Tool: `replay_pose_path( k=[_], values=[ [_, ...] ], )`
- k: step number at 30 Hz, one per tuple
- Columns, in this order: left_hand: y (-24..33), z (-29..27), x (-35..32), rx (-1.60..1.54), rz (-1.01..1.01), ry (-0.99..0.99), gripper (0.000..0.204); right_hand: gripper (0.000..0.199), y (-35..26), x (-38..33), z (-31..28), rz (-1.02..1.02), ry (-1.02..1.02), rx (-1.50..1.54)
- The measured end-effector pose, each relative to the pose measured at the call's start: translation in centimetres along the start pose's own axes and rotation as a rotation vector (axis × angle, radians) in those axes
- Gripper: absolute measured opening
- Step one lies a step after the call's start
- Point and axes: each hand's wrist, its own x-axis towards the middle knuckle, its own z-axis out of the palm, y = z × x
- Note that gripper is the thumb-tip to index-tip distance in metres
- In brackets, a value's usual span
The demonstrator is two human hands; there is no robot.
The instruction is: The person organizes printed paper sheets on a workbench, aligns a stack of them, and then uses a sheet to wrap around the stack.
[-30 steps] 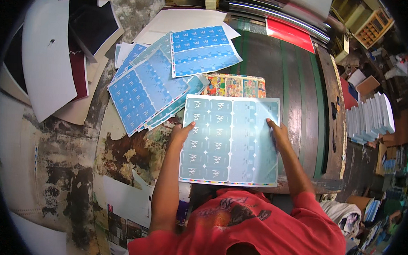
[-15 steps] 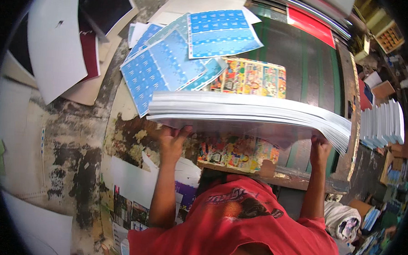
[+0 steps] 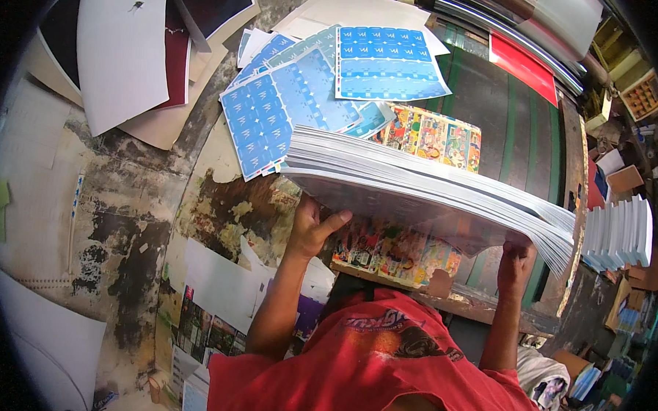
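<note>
A thick stack of large paper sheets is held up above the table, its white edges fanned in layers and its dark glossy near face towards me. My left hand grips its lower edge near the left end, with the thumb stretched along the near side and the fingers partly hidden. At the lower right, my right hand is closed on the stack, where the sheets bend and splay downward past it. Beneath lies a colourful printed board, partly covered by the stack.
Blue printed sheets lie overlapped at the back left of the green-striped dark table. A red sheet and metal rollers are at the far side. More white stacked paper stands right. Large boards lie far left.
The stack now slopes more, its right end lower than its left. My left thumb has come into fuller sight along the near side. The whole view has shifted a little.
</note>
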Motion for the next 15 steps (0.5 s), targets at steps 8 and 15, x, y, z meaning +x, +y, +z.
replay_pose_path(
  k=[8,15],
  values=[
    [-4.4,0.2,1.4,0.218,0.098,0.118,0.055,0.062,2.2,1.4,2.6,-0.059,0.298,-0.463],
    [-4.2,1.0,1.7,0.616,-0.285,0.281,0.06,0.072,-2.3,3.8,5.8,0.426,0.276,-0.73]
  ],
)
